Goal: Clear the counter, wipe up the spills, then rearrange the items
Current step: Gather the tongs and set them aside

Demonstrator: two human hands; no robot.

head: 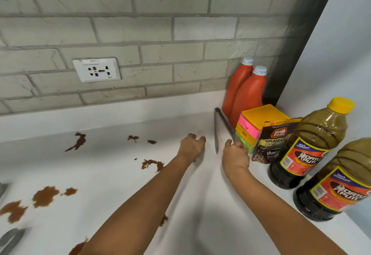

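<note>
Brown spills (45, 195) spot the white counter (200, 204) at the left, middle (152, 164) and back (79, 140). My right hand (235, 157) grips one leg of the metal tongs (216, 134), whose joined end points toward the wall and whose other leg hangs free between my hands. My left hand (192, 146) rests on the counter just left of the tongs, fingers loosely curled and holding nothing.
In the right corner stand two orange bottles (248, 94), a stack of coloured sponges (255, 124), a coffee granules pouch (271, 142) and two dark sauce bottles (307, 146) (337, 184). A wall socket (96, 70) sits above the counter. Grey metal objects (10, 238) lie at the lower left.
</note>
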